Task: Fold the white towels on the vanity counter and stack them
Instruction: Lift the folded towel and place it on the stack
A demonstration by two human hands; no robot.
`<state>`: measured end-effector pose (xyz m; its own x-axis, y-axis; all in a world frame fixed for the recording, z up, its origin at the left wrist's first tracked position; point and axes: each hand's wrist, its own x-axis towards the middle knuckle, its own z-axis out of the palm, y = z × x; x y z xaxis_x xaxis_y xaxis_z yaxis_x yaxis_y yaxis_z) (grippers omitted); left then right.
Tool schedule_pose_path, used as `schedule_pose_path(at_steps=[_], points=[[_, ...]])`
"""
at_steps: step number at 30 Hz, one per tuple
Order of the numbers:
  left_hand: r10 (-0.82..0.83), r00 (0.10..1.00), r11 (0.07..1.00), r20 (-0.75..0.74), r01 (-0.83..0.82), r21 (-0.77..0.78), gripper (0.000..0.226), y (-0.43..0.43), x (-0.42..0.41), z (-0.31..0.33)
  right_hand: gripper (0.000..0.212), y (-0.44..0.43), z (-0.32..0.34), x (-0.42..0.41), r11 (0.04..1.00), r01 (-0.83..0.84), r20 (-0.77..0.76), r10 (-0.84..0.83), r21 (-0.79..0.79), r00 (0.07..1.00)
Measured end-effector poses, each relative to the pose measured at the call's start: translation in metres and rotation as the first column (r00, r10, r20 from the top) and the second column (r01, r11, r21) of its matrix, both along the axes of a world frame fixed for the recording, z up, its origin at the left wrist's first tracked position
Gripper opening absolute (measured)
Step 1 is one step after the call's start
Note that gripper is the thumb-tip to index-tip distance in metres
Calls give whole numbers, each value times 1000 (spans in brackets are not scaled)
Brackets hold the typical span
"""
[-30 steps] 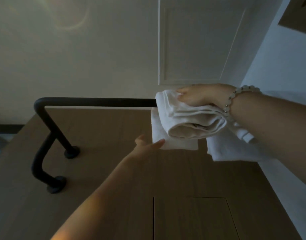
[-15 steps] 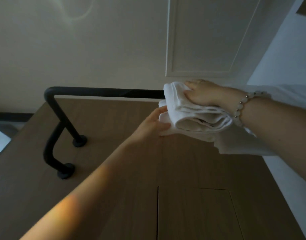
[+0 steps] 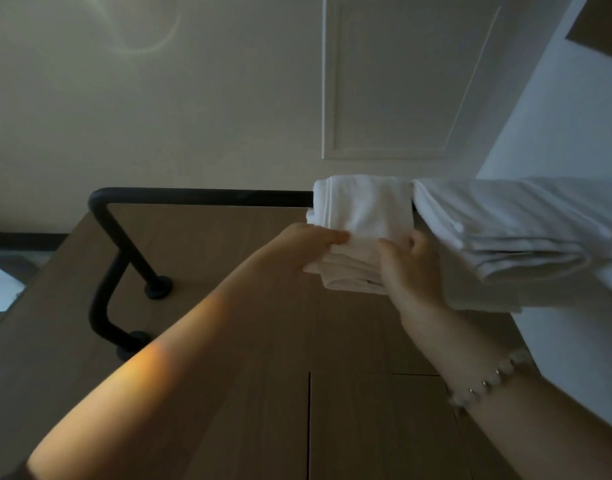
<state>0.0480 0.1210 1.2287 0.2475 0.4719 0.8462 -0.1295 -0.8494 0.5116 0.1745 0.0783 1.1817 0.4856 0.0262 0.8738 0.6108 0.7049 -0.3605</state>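
A folded white towel [image 3: 363, 209] lies at the far end of the wooden counter [image 3: 228, 265], against the end of a black rail [image 3: 200, 196]. My left hand [image 3: 304, 247] holds its left edge, fingers laid over the top layer. At its lower right side my right hand [image 3: 411, 271] grips it, thumb on the front and fingers curled at the side. Immediately to the right sits a larger stack of folded white towels [image 3: 505, 230], touching the towel I hold.
The black rail bends down at the left to two round feet [image 3: 158, 287] on the counter. A pale wall with a framed panel [image 3: 394, 81] rises behind. A white surface [image 3: 574, 334] borders the counter on the right.
My right hand has come off the top of the towel and now grips its lower right side. The left hand moved from under it to its left edge. The towel now lies beside the stack.
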Motion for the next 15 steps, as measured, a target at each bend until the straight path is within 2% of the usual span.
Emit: schedule_pose_path(at_steps=[2,4,6,8,10,15], points=[[-57,998,998,5,57,-11,49,0,-3,-1,50,1,-5,9,994,-67,-95,59,-84,994],[-94,995,996,-15,94,-14,45,0,-6,-2,44,-1,-3,18,955,-259,-109,245,-147,963],[-198,979,980,-48,196,-43,44,0,-9,-5,35,-7,2,27,836,-522,-84,516,-169,853],[-272,960,961,-73,267,-70,45,1,-11,-9,30,-13,7,35,689,-702,-54,706,-180,706],[-319,944,946,-84,312,-89,44,2,-9,-15,29,-17,9,40,641,-741,-25,753,-200,657],[-402,916,913,-22,399,-84,56,5,-2,-18,33,-15,5,44,647,-731,57,756,-216,652]])
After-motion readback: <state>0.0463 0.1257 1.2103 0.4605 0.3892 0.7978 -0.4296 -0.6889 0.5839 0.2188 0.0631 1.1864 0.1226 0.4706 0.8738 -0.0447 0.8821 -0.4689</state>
